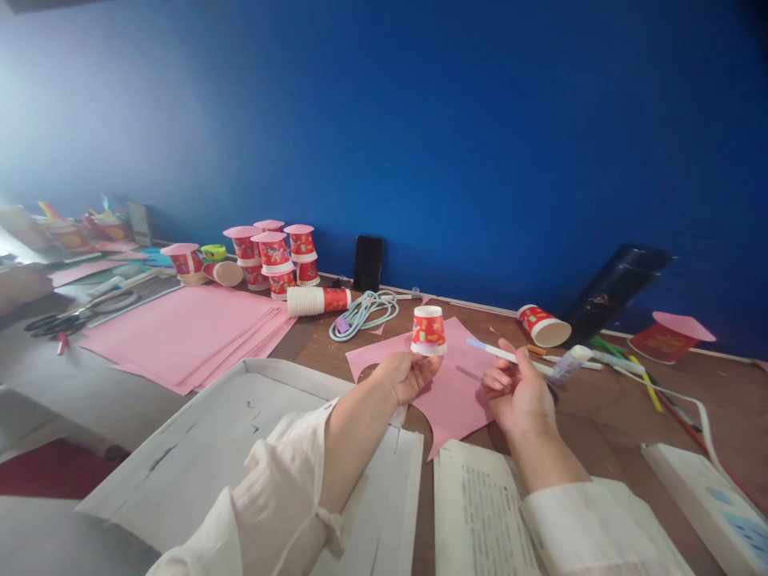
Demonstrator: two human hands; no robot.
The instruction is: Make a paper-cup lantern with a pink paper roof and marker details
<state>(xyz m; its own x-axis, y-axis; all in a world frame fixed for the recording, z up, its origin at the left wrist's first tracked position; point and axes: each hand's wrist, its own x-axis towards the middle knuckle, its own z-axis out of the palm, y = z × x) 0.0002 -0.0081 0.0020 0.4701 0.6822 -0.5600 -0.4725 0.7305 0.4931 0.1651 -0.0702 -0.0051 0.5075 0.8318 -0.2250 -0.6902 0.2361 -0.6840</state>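
My left hand holds a red paper cup by its lower rim. The cup is upside down, with its white base on top and printed figures round its side. Between the fingers of my right hand is a white marker pen, its light blue end pointing left towards the cup. Beneath both hands lies a pink paper sheet with curved pieces cut out of it. An open book is under my right forearm, and a large white sheet is under my left.
Several red cups with pink paper discs stand stacked at the back. Near them are nested cups, a coiled cable and a phone. Pink sheets and scissors lie left. At right are a tipped cup and a black bottle.
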